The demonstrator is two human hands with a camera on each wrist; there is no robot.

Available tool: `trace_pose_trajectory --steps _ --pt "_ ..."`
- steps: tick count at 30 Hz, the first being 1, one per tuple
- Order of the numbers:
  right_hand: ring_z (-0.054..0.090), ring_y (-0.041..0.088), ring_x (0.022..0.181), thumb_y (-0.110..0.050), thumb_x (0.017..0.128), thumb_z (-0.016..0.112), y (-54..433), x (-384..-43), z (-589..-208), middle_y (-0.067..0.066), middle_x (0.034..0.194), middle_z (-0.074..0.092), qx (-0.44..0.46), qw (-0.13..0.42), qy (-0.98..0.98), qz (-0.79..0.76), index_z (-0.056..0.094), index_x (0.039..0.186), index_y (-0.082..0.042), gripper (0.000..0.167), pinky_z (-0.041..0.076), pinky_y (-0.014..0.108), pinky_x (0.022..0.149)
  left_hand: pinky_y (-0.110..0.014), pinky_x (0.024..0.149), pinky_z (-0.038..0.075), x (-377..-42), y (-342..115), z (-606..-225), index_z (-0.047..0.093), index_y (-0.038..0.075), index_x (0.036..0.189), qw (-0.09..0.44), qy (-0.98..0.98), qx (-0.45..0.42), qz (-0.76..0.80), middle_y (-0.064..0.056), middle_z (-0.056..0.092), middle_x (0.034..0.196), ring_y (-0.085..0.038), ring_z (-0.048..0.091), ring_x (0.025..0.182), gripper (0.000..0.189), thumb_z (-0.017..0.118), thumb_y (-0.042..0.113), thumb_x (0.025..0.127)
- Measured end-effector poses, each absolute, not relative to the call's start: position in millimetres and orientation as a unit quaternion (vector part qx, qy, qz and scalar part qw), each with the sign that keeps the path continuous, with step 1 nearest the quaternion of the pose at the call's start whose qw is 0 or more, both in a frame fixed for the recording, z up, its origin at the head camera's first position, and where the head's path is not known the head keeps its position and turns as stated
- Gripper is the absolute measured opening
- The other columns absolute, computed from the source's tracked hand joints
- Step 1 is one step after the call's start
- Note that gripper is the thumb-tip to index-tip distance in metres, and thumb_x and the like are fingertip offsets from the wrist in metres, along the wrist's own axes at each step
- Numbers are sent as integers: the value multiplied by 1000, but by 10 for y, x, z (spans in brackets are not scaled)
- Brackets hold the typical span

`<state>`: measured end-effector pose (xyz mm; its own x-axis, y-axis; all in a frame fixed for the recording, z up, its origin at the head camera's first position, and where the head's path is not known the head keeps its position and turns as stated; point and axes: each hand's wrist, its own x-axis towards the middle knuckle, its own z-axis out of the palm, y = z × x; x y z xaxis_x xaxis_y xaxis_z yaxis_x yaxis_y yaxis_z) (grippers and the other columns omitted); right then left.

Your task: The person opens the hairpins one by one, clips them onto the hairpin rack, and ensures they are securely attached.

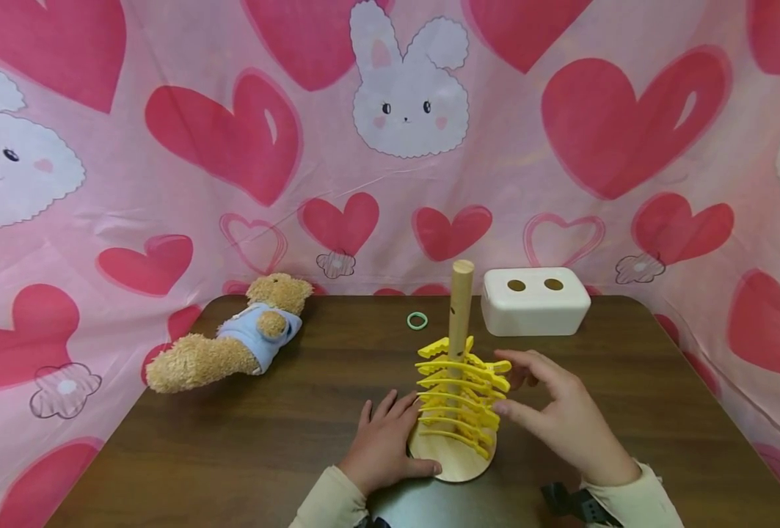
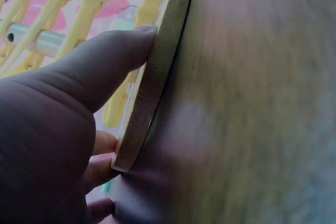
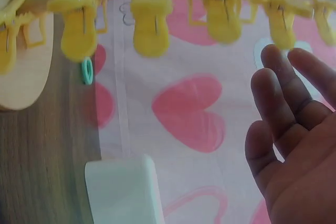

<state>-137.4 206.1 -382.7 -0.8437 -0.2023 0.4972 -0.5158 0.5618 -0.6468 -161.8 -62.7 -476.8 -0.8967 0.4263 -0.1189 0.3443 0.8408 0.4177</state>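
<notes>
A wooden post (image 1: 461, 304) rises from a round wooden base (image 1: 452, 467). Several yellow clips (image 1: 464, 400) are stacked along the post, looking like alligator hair clips with springs and flat tabs. My left hand (image 1: 387, 446) rests at the base's left side, thumb laid along its front rim, other fingers extended and spread by the edge. In the left wrist view the thumb tip presses the base's rim (image 2: 152, 85). My right hand (image 1: 561, 411) is at the right of the upper clips, thumb and index finger apart, fingertips right at the clips' tabs (image 3: 283, 30).
A white box (image 1: 528, 312) with two round holes stands at the table's back right. Behind the post lies a small green ring (image 1: 417, 320). A teddy bear (image 1: 254, 334) in a blue shirt lies at the left. A pink heart-patterned cloth (image 1: 390, 176) hangs behind the brown table (image 1: 231, 455).
</notes>
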Motion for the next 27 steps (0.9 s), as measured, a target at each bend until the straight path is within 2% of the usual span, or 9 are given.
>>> trace_pose_trajectory --steps 4,7,12,20,24,27 --pt "58 10 85 -9 86 80 2146 -1400 -3857 -9 97 64 210 177 -859 431 69 121 -14 37 47 25 75 -72 112 14 -1631 -640 -4779 43 21 154 108 951 203 205 1 38 159 -35 25 149 101 72 75 73" --pt "58 10 86 -16 88 79 2172 -1396 -3851 -8 101 65 190 144 -867 438 70 117 -16 30 49 25 73 -72 112 13 -1648 -648 -4797 44 21 154 109 950 203 211 1 39 159 -35 25 149 101 72 75 73" --pt "59 12 85 -21 86 81 2168 -1414 -3866 -7 100 65 183 113 -867 449 70 113 -18 29 51 26 73 -71 112 15 -1651 -660 -4818 48 23 151 92 953 195 214 2 42 157 -34 29 148 100 73 76 71" --pt "59 12 86 -24 82 85 2162 -1479 -3944 -10 97 64 179 92 -873 445 71 115 -21 36 50 30 76 -72 111 17 -1643 -609 -4848 52 19 147 48 957 172 227 2 48 152 -33 35 144 102 73 79 67" --pt "59 11 88 -26 82 85 2195 -1468 -3987 -10 101 64 177 104 -879 431 70 117 -20 38 50 29 76 -72 111 17 -1625 -565 -4876 53 17 147 41 958 165 232 0 48 152 -34 36 144 103 74 79 66" --pt "59 12 96 -24 83 84 2228 -1442 -4035 -8 111 64 173 130 -886 411 69 121 -18 41 50 31 79 -71 111 18 -1619 -538 -4908 53 14 146 38 957 161 238 -5 46 153 -35 36 144 106 73 81 66"
